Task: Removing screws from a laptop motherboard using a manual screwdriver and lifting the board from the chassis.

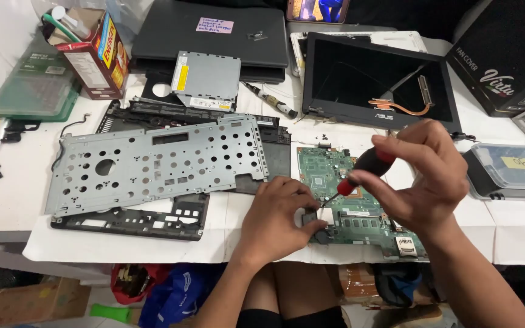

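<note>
A green laptop motherboard (324,174) lies near the table's front edge. My left hand (277,215) rests on its lower left corner and pinches a small dark part (311,216) there. My right hand (423,173) grips a red and black screwdriver (366,170), tilted down to the left, with its tip close to my left fingers on the board.
A perforated silver metal plate (153,163) lies over a black laptop base (135,222) on the left. Behind are an optical drive (206,79), a closed laptop (214,30), a black screen panel (378,79) with a copper heat pipe, a cardboard box (95,54) and plastic cases (508,170).
</note>
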